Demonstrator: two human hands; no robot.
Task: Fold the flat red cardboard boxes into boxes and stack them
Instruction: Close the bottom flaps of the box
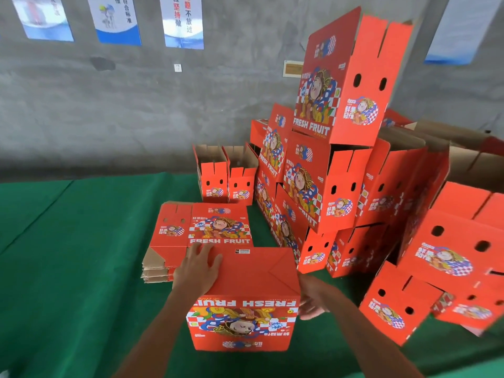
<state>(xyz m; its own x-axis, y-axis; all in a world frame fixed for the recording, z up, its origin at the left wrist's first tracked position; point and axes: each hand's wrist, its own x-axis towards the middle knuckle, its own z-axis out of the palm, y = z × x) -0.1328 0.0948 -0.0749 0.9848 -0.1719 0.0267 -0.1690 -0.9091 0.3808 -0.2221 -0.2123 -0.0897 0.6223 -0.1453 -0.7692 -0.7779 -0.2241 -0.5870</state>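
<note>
Folded box (245,293) upside down near front edge of table (68,241), beside flats (201,227). Left hand (199,268) flat, fingers straight, pressing bottom flaps locked. Right hand (313,301) open, steadying side. Stack (327,173) behind, right.

A rough grey concrete wall (136,105) is filling the upper view from nine to three o'clock. Blue-and-white posters (182,21) are hanging along it at twelve, and a small white socket (177,67) is sitting below them. A green cloth (68,255) is covering the table toward six.
</note>
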